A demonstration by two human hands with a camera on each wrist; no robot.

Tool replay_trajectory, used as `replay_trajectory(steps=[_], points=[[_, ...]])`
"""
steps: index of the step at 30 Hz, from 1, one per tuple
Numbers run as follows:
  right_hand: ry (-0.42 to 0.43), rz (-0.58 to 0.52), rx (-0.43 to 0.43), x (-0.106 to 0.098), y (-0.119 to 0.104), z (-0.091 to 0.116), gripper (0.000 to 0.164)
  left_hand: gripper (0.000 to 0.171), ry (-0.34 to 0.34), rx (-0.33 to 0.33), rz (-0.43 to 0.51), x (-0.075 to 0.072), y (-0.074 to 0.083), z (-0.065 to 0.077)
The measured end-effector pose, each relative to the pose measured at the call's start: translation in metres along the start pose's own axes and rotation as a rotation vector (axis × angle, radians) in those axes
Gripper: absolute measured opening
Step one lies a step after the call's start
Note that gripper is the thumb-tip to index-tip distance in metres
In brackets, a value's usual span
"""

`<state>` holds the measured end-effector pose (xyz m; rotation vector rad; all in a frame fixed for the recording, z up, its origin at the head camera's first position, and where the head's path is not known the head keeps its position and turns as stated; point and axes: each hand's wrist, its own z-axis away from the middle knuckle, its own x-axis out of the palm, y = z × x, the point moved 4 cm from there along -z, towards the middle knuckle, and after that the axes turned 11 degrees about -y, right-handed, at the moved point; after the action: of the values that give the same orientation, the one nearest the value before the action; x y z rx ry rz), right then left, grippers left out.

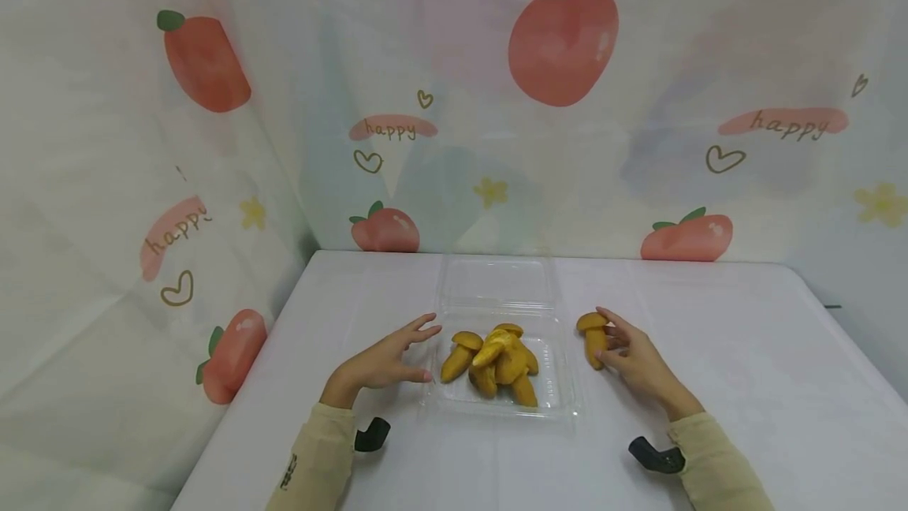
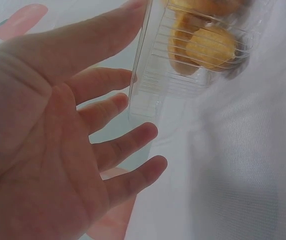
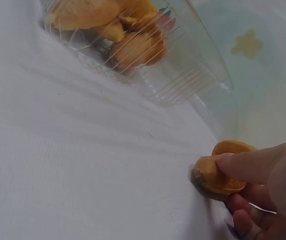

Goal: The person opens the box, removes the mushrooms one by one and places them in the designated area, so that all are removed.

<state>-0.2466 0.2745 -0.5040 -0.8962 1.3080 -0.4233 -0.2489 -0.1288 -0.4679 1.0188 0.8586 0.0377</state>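
A clear plastic box (image 1: 556, 385) stands on the table with its lid (image 1: 496, 282) folded back. Several brown-yellow mushrooms (image 1: 507, 361) are heaped inside, mostly toward the left. My left hand (image 1: 379, 357) is spread at the box's left side, fingers apart and nothing in them; its thumb reaches the wall in the left wrist view, though I cannot tell whether it touches. To the right of the box, my right hand (image 1: 638, 361) pinches a single mushroom (image 1: 593, 337) between thumb and fingers. This mushroom (image 3: 215, 172) looks to be on or just above the tabletop.
A white cloth covers the table (image 1: 440, 471). Behind and to the left hangs a pale curtain (image 1: 454, 46) printed with peaches, hearts and lettering. Black curved pieces (image 1: 656, 456) stick out by both sleeves.
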Motion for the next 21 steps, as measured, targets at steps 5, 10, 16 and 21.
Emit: replay_trajectory(steps=[5,10,16,21], points=[[-0.006,0.055,0.048,-0.001,-0.001,0.002,0.074,0.078,0.002,-0.002,0.003,0.0,0.001,0.0],[-0.016,0.075,0.073,-0.003,-0.003,0.003,0.078,0.078,0.004,-0.004,0.002,0.0,0.001,0.0],[-0.042,0.105,0.139,-0.007,-0.006,0.004,0.077,0.078,0.009,-0.011,0.004,0.0,0.0,0.0],[-0.051,0.127,0.199,-0.013,-0.009,0.007,0.073,0.078,0.007,-0.015,0.002,0.0,0.001,0.0]])
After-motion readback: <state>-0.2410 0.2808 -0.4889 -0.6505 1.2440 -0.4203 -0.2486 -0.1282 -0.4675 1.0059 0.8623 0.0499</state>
